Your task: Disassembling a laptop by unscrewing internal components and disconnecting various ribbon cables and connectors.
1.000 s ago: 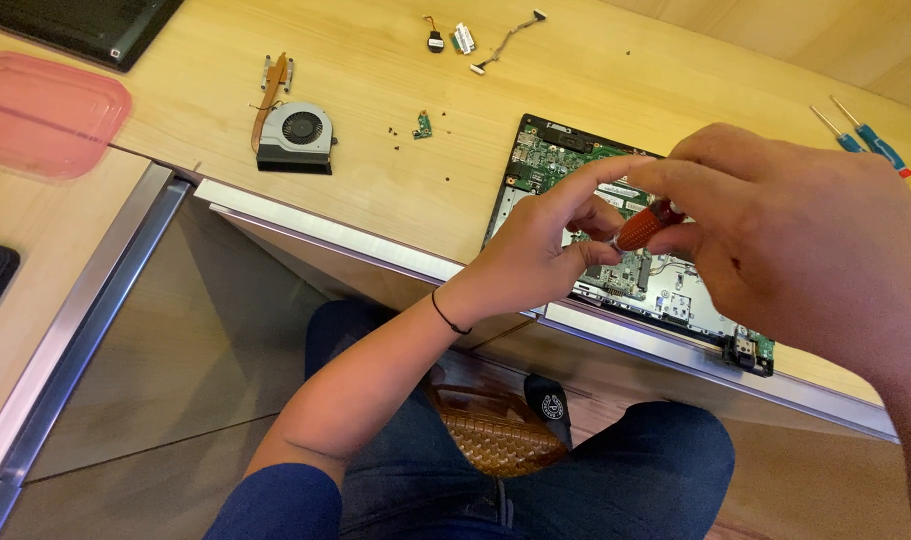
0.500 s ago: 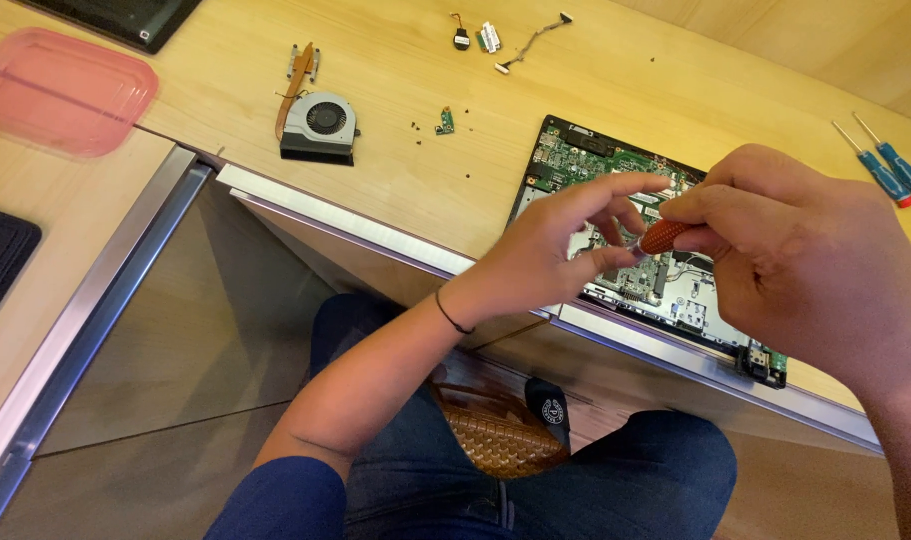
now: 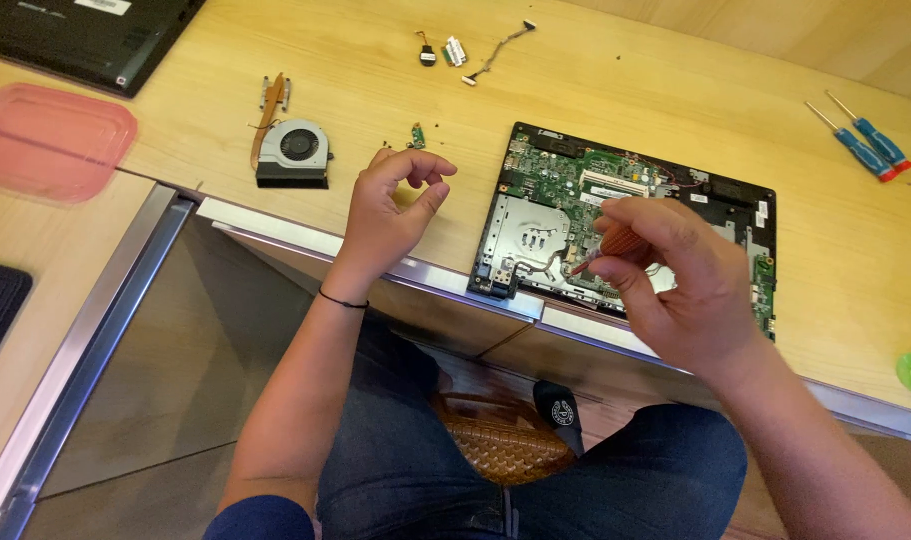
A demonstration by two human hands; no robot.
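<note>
Screwdriver (image 3: 615,243) within right-hand fingers (image 3: 643,222)

One green circuit board (image 3: 625,225), one cooling fan (image 3: 293,152) and one pink lid (image 3: 50,140) lie on the desk. Two blue-handled screwdrivers (image 3: 860,140) lie together at the far right.

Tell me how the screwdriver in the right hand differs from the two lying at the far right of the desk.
The held screwdriver has an orange-brown handle; the two spare screwdrivers have blue handles with red ends. The held one is gripped in the right hand over the circuit board; the spare ones lie untouched. All are slim.
</note>
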